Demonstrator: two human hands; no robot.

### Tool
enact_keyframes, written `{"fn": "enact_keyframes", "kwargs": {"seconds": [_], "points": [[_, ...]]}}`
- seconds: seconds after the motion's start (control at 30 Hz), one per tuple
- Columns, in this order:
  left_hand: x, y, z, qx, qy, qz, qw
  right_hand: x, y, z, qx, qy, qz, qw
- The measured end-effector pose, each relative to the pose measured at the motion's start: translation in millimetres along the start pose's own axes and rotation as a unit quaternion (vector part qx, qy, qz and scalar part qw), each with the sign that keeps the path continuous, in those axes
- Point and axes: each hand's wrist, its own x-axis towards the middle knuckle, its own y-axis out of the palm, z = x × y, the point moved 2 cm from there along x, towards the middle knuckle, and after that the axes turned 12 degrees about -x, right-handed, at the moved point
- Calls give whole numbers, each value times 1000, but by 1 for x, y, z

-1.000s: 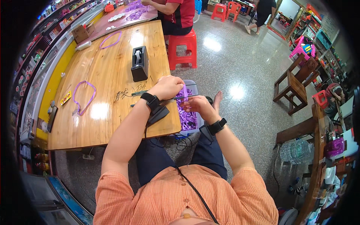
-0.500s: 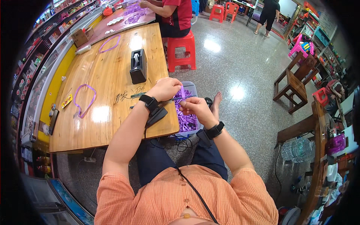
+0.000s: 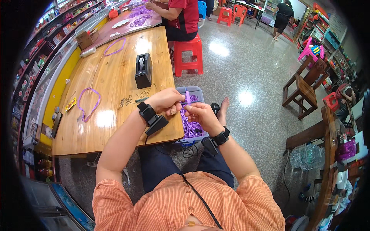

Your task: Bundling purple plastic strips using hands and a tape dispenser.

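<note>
Over the near right corner of the wooden table, my left hand point(image 3: 166, 101) is closed, its fingers curled beside a short purple ribbon strip point(image 3: 188, 97). My right hand point(image 3: 202, 114) pinches the strip's lower end between thumb and fingers. A thin dark piece crosses the strip between the hands; its kind is too small to tell. Beneath them, a pale plastic bin point(image 3: 198, 91) stands off the table's edge, with many purple ribbon pieces point(image 3: 191, 129) inside. My left palm is turned away, so its exact hold is partly hidden.
A black tape dispenser point(image 3: 143, 71) stands on the wooden table point(image 3: 119, 77). Purple ribbon loops point(image 3: 89, 101) lie to the left, near a yellow packet point(image 3: 71, 104). Beyond, a person in red point(image 3: 185, 17) sits on a red stool point(image 3: 189, 54). A wooden chair point(image 3: 304, 86) is at right.
My left hand has turned and lowered slightly, its fingers now curled beside the strip. My right hand still pinches the strip. The view has shifted slightly, and the distant walker has stepped on.
</note>
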Motion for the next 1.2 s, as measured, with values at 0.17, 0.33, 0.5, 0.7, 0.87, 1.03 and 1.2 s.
{"fn": "enact_keyframes", "kwargs": {"seconds": [0.17,0.33,0.5,0.7,0.87,1.03,1.2], "points": [[0,11,7,-57,-22,49,997,4,0,-2,15,1,11,1000],[3,10,17,-94,37,39,994,-5,-3,33,-144,32,-15,989],[3,15,19,-105,50,28,993,18,15,104,-264,-37,-9,964],[-4,14,22,-99,45,7,994,122,80,136,-385,-51,45,920],[1,14,25,-80,49,34,995,187,108,131,-408,40,8,912],[1,15,25,-50,90,31,994,207,119,129,-380,103,-1,919],[2,15,28,-88,66,24,994,208,128,124,-303,119,-6,946]]}}
